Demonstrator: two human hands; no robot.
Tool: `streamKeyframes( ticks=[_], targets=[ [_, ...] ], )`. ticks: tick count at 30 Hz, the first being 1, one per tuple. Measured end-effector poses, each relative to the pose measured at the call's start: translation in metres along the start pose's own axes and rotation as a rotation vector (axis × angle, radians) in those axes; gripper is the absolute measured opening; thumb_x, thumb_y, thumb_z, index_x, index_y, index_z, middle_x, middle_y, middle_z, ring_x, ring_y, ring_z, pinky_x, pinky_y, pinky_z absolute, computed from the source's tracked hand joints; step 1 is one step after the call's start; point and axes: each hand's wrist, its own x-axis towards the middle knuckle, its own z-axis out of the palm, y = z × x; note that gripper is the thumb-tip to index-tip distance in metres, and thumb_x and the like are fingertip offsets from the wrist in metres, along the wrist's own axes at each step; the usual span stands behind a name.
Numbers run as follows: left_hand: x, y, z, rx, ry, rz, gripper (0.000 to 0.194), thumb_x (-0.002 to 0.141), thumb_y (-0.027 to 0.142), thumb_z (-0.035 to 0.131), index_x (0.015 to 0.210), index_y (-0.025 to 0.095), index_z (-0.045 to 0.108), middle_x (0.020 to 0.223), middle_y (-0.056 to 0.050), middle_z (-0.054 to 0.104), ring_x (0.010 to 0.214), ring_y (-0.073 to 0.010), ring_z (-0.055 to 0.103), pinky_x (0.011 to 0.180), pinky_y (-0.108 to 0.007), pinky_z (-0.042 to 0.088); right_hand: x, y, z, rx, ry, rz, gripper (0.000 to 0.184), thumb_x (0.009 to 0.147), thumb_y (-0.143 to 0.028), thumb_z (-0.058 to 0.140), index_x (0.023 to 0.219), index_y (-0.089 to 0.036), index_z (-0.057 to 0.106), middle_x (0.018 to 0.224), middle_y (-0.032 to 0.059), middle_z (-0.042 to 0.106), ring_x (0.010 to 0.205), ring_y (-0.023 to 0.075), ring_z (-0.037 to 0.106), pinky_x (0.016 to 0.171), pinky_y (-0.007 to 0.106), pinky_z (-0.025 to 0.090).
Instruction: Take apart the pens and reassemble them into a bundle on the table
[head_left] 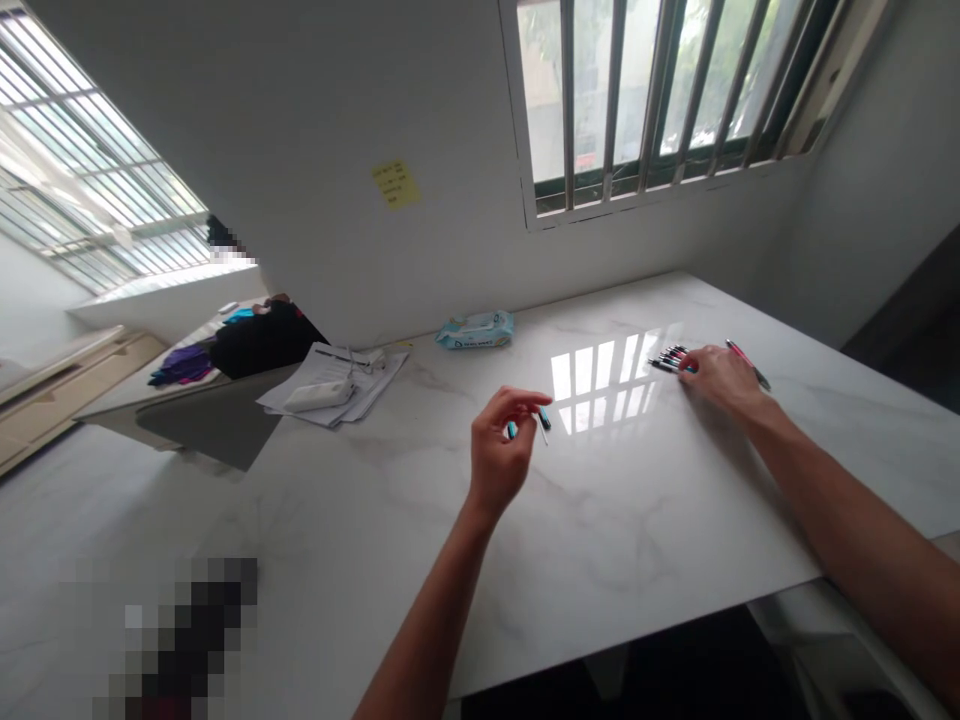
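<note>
My left hand (504, 445) is raised over the table's middle, its fingers curled and closed around a small teal and black pen part (512, 430). Just beyond its fingertips shows another teal and black pen piece (544, 417), with a thin white stick (546, 437) below it. Whether these pieces are joined is hidden by the hand. Farther right, my right hand (724, 377) has its fingertips closed on a pen at the end of a row of several dark pens (666, 360). A pink and black pen (742, 358) lies beyond that hand.
A marble-patterned white table (600, 520) reaches to the wall. Against the wall lies a blue wipes pack (476, 330). Papers (367, 395) with a white box (319, 396) lie to the left, near dark clothes (262, 335). A barred window (660, 100) is above.
</note>
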Motion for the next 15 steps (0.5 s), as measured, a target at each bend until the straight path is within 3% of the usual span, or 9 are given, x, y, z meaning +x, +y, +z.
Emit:
streamKeyframes(
  ticks=[3, 5, 11, 15],
  targets=[
    [0.002, -0.053, -0.007, 0.159, 0.119, -0.061, 0.027, 0.084, 0.007, 0.053, 0.089, 0.021, 0.075, 0.089, -0.003, 0.07, 0.08, -0.0155, 0.064, 0.075, -0.027, 0.052, -0.001, -0.001, 0.003, -0.018, 0.038, 0.001, 0.022, 0.09, -0.027, 0.066, 0.103, -0.023, 0.083, 0.102, 0.0112, 0.081, 0.091, 0.0269, 0.073, 0.078, 0.033, 0.05],
    [-0.004, -0.068, -0.011, 0.24, 0.085, -0.049, 0.027, 0.083, 0.007, 0.054, 0.086, 0.022, 0.076, 0.086, -0.002, 0.068, 0.075, -0.0143, 0.06, 0.071, -0.026, 0.05, -0.001, 0.0, 0.006, -0.009, 0.044, -0.016, 0.022, 0.09, -0.027, 0.065, 0.102, -0.023, 0.083, 0.099, 0.0108, 0.081, 0.089, 0.0258, 0.073, 0.077, 0.032, 0.05],
    [-0.017, -0.067, -0.005, 0.323, -0.063, -0.043, 0.031, 0.083, 0.004, 0.052, 0.084, 0.023, 0.077, 0.088, -0.002, 0.069, 0.071, -0.0129, 0.058, 0.067, -0.024, 0.047, 0.0, 0.007, 0.016, 0.027, 0.014, -0.033, 0.029, 0.088, -0.034, 0.068, 0.112, -0.024, 0.08, 0.098, 0.0118, 0.08, 0.087, 0.0292, 0.073, 0.072, 0.034, 0.049],
    [-0.019, -0.07, -0.003, 0.345, -0.092, -0.03, 0.032, 0.083, 0.003, 0.052, 0.083, 0.023, 0.076, 0.089, -0.001, 0.07, 0.072, -0.0125, 0.059, 0.067, -0.023, 0.047, 0.001, 0.012, 0.021, 0.046, 0.061, 0.002, 0.041, 0.088, -0.036, 0.069, 0.128, -0.025, 0.075, 0.101, 0.0137, 0.08, 0.091, 0.0322, 0.074, 0.073, 0.036, 0.049]
  ],
)
